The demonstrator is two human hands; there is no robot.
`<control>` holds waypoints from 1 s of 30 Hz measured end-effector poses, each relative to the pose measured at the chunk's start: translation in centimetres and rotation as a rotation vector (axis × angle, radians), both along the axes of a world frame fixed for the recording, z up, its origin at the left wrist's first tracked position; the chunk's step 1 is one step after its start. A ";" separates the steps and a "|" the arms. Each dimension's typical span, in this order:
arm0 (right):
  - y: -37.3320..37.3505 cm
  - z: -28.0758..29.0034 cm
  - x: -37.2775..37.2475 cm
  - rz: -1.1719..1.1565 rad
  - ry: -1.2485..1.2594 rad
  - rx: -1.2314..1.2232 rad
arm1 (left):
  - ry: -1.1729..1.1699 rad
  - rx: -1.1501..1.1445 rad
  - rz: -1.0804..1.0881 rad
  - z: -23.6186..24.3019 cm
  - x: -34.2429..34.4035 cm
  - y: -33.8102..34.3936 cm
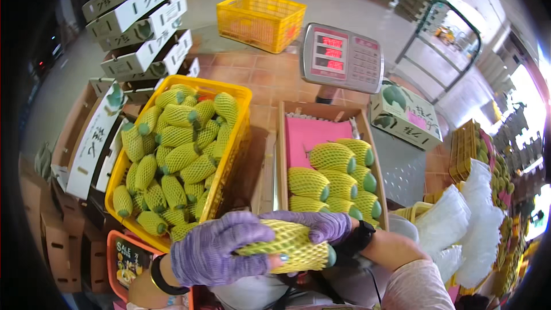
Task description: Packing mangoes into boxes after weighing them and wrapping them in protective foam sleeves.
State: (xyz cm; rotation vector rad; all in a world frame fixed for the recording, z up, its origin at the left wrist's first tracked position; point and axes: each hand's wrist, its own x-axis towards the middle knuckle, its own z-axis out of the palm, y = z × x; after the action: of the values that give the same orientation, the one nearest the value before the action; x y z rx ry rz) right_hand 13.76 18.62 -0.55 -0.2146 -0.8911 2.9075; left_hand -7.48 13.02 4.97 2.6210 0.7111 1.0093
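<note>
My left hand (pixel 221 250), in a purple knit glove, is closed around a green mango in a yellow foam net (pixel 301 247). Gloved the same way, my right hand (pixel 321 225) grips the far side of that mango near its right end. Its bare green tip sticks out of the net at the right. Just beyond my hands is an open cardboard box (pixel 281 155) with several netted mangoes (pixel 333 158) in rows and a pink sheet (pixel 315 135) at its far end. To the left, a yellow crate (pixel 244 109) is heaped with netted mangoes (pixel 178 138).
A scale display (pixel 342 57) with red digits stands behind the box. White cartons (pixel 138 23) are stacked at the far left, and a closed carton (pixel 404 115) sits right of the box. Foam nets (pixel 453 224) lie at the right. Another yellow crate (pixel 261 20) stands on the floor.
</note>
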 end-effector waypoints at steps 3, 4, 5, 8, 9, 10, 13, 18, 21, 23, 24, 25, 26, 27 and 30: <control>-0.3 1.3 4.9 -0.288 -0.246 0.155 | 0.066 -0.087 0.082 -0.4 2.9 2.0; 0.1 1.1 5.6 -0.449 -0.429 0.301 | 0.110 -0.074 0.122 -0.7 3.0 3.0; 0.8 1.2 6.8 -0.508 -0.459 0.453 | -0.003 -0.062 0.232 -1.1 2.9 3.9; 6.0 0.9 7.8 -0.597 -0.903 1.120 | -0.516 -0.108 0.520 -3.8 2.5 8.7; 7.2 0.6 7.7 -0.611 -0.810 1.149 | -0.795 -0.278 0.531 -5.2 2.6 9.7; 8.6 0.1 7.4 -0.539 -1.004 1.319 | -1.086 -0.571 0.605 -6.6 2.6 10.4; 12.6 -1.9 5.5 -0.384 -1.211 1.550 | -1.173 -0.966 0.789 -9.9 1.3 11.3; 15.3 -6.2 2.4 -0.016 -1.249 1.780 | -1.102 -0.614 0.615 -12.7 0.9 12.0; 15.0 -7.3 2.1 0.077 -1.237 1.672 | -0.779 -0.510 0.757 -12.9 1.4 12.1; 14.6 -7.6 2.3 0.065 -1.156 1.619 | -0.984 -0.714 0.583 -12.2 1.5 11.9; 14.4 -7.7 2.3 0.175 -1.225 1.723 | -0.962 -0.745 0.560 -11.6 1.1 11.8; 14.4 -7.7 2.4 0.246 -1.244 1.734 | -0.999 -0.706 0.578 -10.8 0.4 11.6; 14.4 -7.8 2.3 0.223 -1.211 1.751 | -1.136 -0.898 0.397 -9.8 -0.7 11.4; 14.4 -7.9 2.4 0.216 -1.211 1.749 | -1.277 -1.070 0.140 -8.8 -1.8 11.2; 14.5 -8.1 2.3 0.194 -1.201 1.756 | -1.061 -0.704 0.277 -6.0 -8.3 11.0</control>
State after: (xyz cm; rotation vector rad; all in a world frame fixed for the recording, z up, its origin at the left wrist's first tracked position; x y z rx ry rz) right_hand 16.06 33.10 -8.68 -1.5514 -2.9711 0.7562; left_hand -15.75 23.98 -1.02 1.1575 0.8897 1.6056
